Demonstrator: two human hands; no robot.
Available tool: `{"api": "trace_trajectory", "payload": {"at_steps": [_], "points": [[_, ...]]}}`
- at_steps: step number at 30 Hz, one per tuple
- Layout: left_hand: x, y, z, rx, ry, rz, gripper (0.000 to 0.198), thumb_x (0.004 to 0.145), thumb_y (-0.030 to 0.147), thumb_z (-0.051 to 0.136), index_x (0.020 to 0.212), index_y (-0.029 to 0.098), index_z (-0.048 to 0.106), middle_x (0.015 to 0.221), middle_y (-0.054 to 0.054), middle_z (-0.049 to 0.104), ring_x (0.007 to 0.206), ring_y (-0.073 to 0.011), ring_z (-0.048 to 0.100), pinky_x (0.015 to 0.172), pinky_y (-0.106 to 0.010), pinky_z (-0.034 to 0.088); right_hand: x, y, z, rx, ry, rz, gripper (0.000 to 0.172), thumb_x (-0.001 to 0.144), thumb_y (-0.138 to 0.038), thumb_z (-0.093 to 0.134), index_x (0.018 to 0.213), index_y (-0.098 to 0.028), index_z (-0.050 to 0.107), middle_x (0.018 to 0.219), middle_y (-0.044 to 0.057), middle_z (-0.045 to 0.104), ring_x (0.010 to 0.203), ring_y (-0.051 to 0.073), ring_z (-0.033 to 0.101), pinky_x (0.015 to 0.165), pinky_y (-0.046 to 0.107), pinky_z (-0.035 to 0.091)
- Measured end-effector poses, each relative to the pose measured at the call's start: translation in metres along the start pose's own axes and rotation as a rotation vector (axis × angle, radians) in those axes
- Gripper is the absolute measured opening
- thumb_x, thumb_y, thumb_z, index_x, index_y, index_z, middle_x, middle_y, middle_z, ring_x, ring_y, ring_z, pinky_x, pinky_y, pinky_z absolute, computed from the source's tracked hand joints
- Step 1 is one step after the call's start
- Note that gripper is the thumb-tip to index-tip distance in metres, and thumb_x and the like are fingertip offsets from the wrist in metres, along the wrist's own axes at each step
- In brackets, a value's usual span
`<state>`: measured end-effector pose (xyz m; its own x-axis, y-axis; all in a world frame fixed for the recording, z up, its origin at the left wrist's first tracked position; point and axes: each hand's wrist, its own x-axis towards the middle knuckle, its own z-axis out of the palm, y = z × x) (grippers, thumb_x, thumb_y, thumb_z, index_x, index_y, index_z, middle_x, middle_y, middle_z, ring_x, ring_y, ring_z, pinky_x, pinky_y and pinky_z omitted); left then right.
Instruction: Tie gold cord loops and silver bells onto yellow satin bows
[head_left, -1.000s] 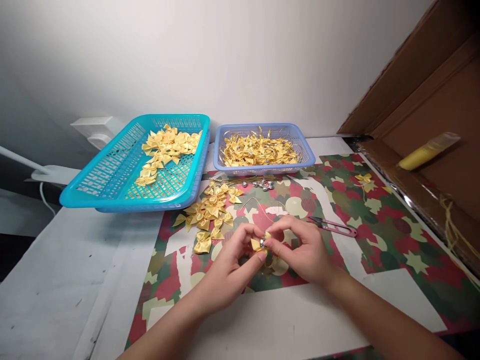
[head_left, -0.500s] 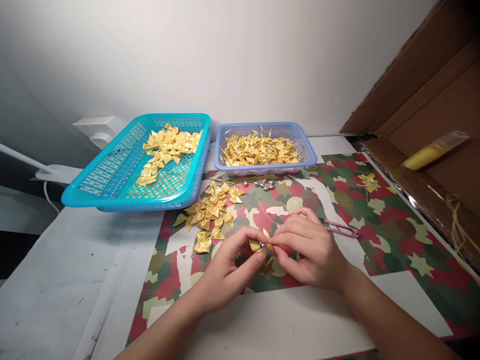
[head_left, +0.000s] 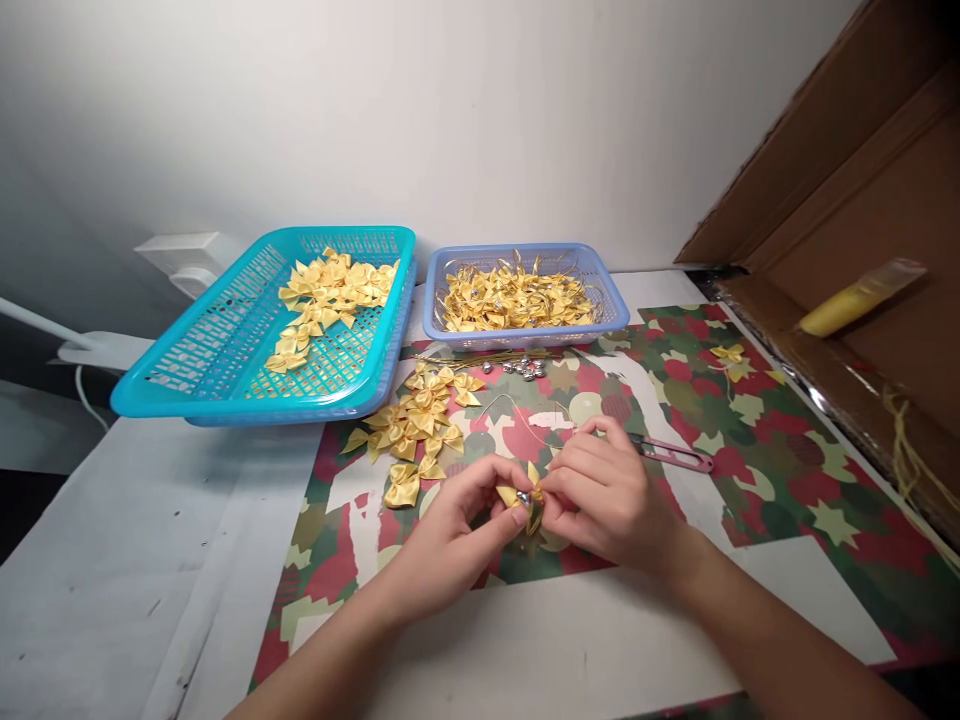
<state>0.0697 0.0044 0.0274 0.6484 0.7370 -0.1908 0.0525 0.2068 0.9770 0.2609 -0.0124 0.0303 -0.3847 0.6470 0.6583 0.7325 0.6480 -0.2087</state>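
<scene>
Between my two hands is a yellow ribbon bow [head_left: 535, 482] with a small silver bell [head_left: 523, 497] against it. My left hand [head_left: 472, 525] pinches the bell and the bow's left side between thumb and forefinger. From the right, my right hand [head_left: 604, 490] is closed at the bow's other edge, its fingertips pressed together. A thin gold cord [head_left: 517, 410] loops out on the table behind my hands. Loose yellow bows [head_left: 427, 415] lie to the left of my fingers. Just past my right hand rests a pair of pink thread snips [head_left: 675, 455], partly covered by it.
A turquoise basket [head_left: 187, 402] of bows stands at the back left. Beside it, a blue basket [head_left: 525, 338] holds bows with gold cords. Several silver bells [head_left: 529, 370] lie before it. A single bow [head_left: 727, 354] lies far right, near a cardboard box [head_left: 840, 190] with a yellow tube [head_left: 847, 305].
The bow has turned slightly between my fingers, and more of its right side shows. My right fingertips have shifted a little. The whole view has drifted slightly.
</scene>
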Motion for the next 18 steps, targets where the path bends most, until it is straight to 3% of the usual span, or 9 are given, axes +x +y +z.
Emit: {"api": "trace_trajectory", "payload": {"at_steps": [6, 10, 14, 16, 18], "points": [[0.004, -0.001, -0.001, -0.132, 0.017, -0.051, 0.012, 0.087, 0.029, 0.063, 0.091, 0.02, 0.056, 0.079, 0.003, 0.045, 0.065, -0.0096, 0.036, 0.059, -0.021, 0.032, 0.0, -0.001, 0.002, -0.006, 0.011, 0.012, 0.021, 0.071, 0.0, 0.052, 0.062, -0.019, 0.052, 0.055, -0.003, 0.059, 0.056, 0.013, 0.052, 0.069, 0.033, 0.039], [0.007, 0.001, -0.001, -0.322, 0.045, -0.099, 0.019, 0.081, 0.029, 0.07, 0.092, 0.02, 0.057, 0.079, 0.002, 0.049, 0.068, -0.0096, 0.043, 0.063, -0.021, 0.036, 0.0, 0.004, -0.003, 0.186, -0.009, 0.128, 0.018, 0.074, -0.004, 0.052, 0.068, -0.02, 0.054, 0.06, -0.003, 0.062, 0.058, 0.013, 0.055, 0.069, 0.034, 0.04], [0.008, 0.005, -0.003, -0.616, 0.136, -0.228, 0.029, 0.075, 0.029, 0.073, 0.097, 0.022, 0.055, 0.075, 0.003, 0.05, 0.065, -0.0093, 0.046, 0.063, -0.022, 0.039, -0.002, 0.016, -0.005, 0.343, -0.038, 0.326, 0.021, 0.079, -0.011, 0.059, 0.096, -0.022, 0.061, 0.085, 0.002, 0.07, 0.077, 0.017, 0.062, 0.076, 0.035, 0.046], [0.008, 0.006, -0.003, -0.714, 0.179, -0.286, 0.028, 0.074, 0.026, 0.073, 0.095, 0.022, 0.054, 0.07, 0.004, 0.048, 0.062, -0.0085, 0.044, 0.062, -0.021, 0.039, -0.003, 0.019, -0.003, 0.363, -0.098, 0.312, 0.035, 0.079, -0.016, 0.066, 0.113, -0.023, 0.058, 0.102, 0.005, 0.069, 0.092, 0.02, 0.062, 0.082, 0.036, 0.047], [0.009, 0.005, -0.003, -0.755, 0.183, -0.321, 0.026, 0.074, 0.024, 0.071, 0.092, 0.021, 0.054, 0.067, 0.005, 0.046, 0.059, -0.0078, 0.043, 0.06, -0.02, 0.039, -0.004, 0.018, 0.0, 0.43, -0.109, 0.236, 0.036, 0.08, -0.022, 0.069, 0.114, -0.022, 0.058, 0.105, 0.008, 0.067, 0.096, 0.021, 0.061, 0.082, 0.036, 0.049]]}}
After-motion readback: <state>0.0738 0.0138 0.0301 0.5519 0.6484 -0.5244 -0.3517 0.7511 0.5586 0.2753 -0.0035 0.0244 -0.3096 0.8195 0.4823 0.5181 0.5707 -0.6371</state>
